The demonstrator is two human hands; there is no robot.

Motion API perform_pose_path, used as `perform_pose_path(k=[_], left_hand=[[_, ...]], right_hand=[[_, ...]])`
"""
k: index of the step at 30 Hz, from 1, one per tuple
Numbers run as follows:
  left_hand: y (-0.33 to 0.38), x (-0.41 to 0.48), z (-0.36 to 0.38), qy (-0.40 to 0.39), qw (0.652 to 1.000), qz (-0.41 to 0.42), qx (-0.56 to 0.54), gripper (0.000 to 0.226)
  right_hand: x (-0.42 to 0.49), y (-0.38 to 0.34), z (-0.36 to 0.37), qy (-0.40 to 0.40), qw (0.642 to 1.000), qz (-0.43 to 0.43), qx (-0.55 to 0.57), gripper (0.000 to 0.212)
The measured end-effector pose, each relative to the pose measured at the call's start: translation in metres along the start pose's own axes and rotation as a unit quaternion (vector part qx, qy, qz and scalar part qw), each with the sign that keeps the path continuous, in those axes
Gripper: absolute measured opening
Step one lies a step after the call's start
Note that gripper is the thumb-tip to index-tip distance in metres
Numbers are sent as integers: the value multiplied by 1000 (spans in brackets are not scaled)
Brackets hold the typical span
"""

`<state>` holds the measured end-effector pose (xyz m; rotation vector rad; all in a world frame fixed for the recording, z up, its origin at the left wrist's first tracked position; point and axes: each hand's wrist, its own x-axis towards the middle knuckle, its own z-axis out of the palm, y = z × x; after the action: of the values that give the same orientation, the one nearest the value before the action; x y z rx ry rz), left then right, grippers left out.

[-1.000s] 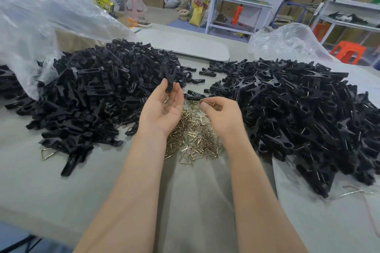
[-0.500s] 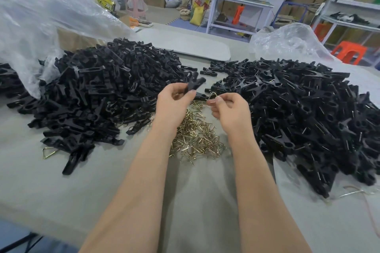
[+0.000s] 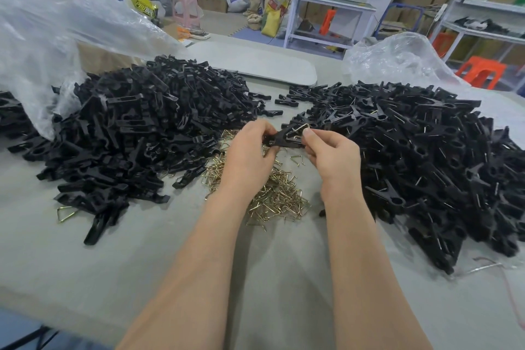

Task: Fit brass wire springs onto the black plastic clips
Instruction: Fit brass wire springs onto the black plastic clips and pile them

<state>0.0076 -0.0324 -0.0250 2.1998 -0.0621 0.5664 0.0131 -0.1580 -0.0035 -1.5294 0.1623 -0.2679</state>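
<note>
My left hand grips a black plastic clip above the middle of the table. My right hand pinches a brass wire spring that lies against the clip's right end. Under both hands lies a loose heap of brass springs. A big pile of black clip parts spreads to the left. To the right spreads another pile of black clips with wire showing in many of them.
A crumpled clear plastic bag covers the far left; a second plastic bag sits behind the right pile. A stray spring lies near the left pile's front. A grey board lies further back. The table's front edge runs below.
My hands have come together. The left hand turned the clip from upright to lying sideways, and the right hand brought its spring up against the clip.
</note>
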Motion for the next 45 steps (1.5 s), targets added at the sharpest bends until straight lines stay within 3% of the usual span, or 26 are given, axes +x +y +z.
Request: perform_pose_path(k=[7, 13, 15, 19, 22, 25, 26, 29, 36, 39, 42, 43, 45], left_hand=[[1, 0, 2, 18, 999, 47, -4, 21], [0, -2, 0, 7, 998, 61, 12, 20], [-1, -2, -3, -15, 998, 53, -11, 19], [0, 0, -12, -97, 985, 13, -140, 22], [4, -1, -18, -134, 971, 14, -199, 24], [8, -3, -21, -161, 964, 27, -210, 24], [9, -3, -21, -163, 967, 34, -195, 22], [13, -3, -22, -150, 971, 52, -178, 20], [17, -4, -22, -166, 957, 49, -235, 26], [17, -4, -24, -170, 947, 33, -269, 22], [13, -3, -24, -181, 963, 24, -199, 17], [11, -3, -23, -195, 968, 25, -154, 18], [9, -4, -20, -215, 972, 21, -95, 25]], right_hand=[[0, 4, 3, 35, 998, -16, -44, 14], [0, 5, 4, 2, 993, -27, -113, 12], [2, 3, -1, -43, 994, 3, -98, 16], [5, -4, -14, -190, 971, 137, 45, 16], [5, -3, -21, -248, 938, 208, 121, 45], [2, -1, -21, -325, 903, 263, 96, 83], [2, -1, -22, -351, 893, 265, 90, 85], [2, 1, -20, -401, 876, 236, 126, 63], [0, 4, -10, -393, 880, 210, 167, 36], [-2, 3, -10, -386, 883, 215, 160, 53], [1, -4, -19, -337, 908, 231, 89, 82], [3, -5, -22, -308, 924, 223, 42, 80], [7, -7, -23, -276, 942, 173, -81, 51]])
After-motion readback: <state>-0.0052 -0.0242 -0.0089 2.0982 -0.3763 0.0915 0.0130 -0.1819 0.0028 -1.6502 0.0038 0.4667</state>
